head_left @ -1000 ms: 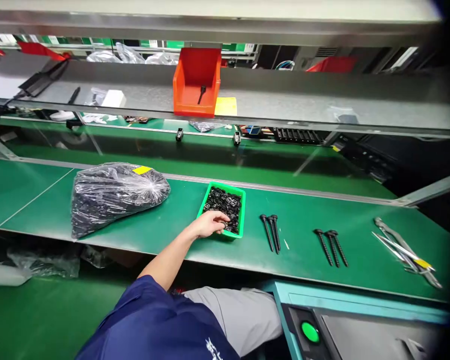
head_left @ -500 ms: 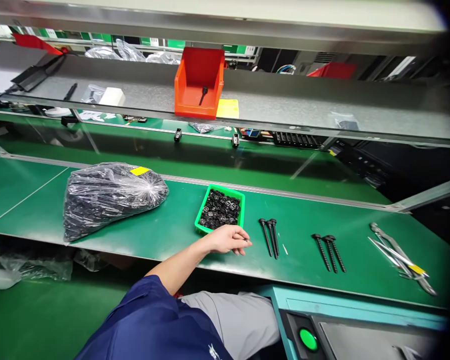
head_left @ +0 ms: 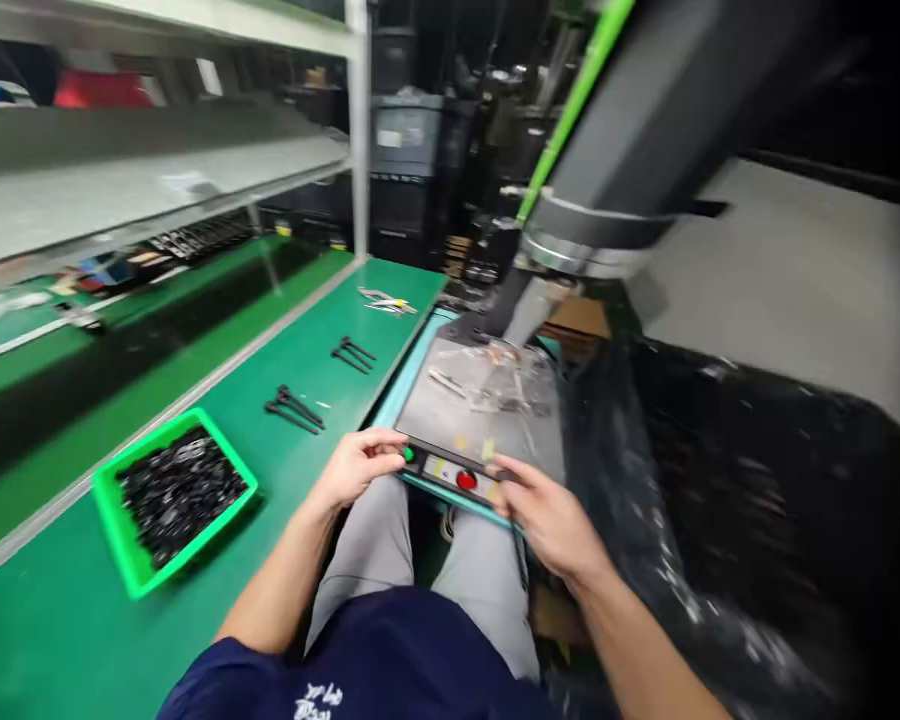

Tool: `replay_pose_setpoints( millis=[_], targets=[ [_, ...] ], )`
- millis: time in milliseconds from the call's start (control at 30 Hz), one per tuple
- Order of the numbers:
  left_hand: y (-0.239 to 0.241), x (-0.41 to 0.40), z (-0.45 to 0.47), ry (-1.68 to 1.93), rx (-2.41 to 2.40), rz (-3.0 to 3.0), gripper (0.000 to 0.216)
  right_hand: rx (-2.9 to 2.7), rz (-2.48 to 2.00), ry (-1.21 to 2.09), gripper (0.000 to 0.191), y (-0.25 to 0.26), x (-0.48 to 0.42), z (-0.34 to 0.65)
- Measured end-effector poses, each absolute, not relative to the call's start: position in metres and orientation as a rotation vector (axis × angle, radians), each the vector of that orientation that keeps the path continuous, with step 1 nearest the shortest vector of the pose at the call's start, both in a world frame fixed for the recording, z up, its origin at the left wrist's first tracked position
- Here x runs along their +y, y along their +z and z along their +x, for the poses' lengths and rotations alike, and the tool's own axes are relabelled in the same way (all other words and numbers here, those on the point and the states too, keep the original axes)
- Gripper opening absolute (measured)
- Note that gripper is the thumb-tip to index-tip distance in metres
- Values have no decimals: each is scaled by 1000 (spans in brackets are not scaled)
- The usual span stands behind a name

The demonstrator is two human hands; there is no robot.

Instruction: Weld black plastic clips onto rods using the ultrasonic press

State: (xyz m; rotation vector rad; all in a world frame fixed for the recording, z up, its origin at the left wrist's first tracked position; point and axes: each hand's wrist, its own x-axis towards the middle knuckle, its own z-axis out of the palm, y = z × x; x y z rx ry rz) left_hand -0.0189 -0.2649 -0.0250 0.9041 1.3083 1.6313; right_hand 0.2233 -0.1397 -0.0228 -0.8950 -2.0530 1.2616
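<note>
My left hand rests curled at the near left corner of a machine's control panel, fingertips beside a green button. My right hand lies on the panel's right end, fingers stretched toward a red button. Whether the left hand holds a small part I cannot make out. A green tray of small black parts sits on the green bench to my left.
Two groups of black screws lie on the green bench, with metal tweezers beyond. The machine's grey work plate carries clear film and small parts under a large cylinder. Black plastic sheeting lies right.
The view has swung right from the bench to the machine. My left hand left the tray area and now sits at the control panel; my right hand has come into view there.
</note>
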Motion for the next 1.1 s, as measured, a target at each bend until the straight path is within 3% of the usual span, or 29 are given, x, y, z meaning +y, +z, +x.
replay_pose_setpoints(
  millis=[100,200,467,733,1100],
  targets=[
    [-14,-247,-7,1552,1257,1013,35,-1876,-776,1675,39,-30,-154,214],
    [-9,-241,1,1464,1281,1125,33,-1736,-731,1755,42,-35,-155,192],
    [-8,-238,2,1253,1414,1381,30,-2024,-705,1341,16,-31,-159,194],
    [-3,-231,-6,1045,1465,1510,27,-2243,-512,901,12,-30,-156,197],
    [-13,-217,3,1065,1414,1244,32,-2258,-395,660,17,-44,-152,201]
  ],
)
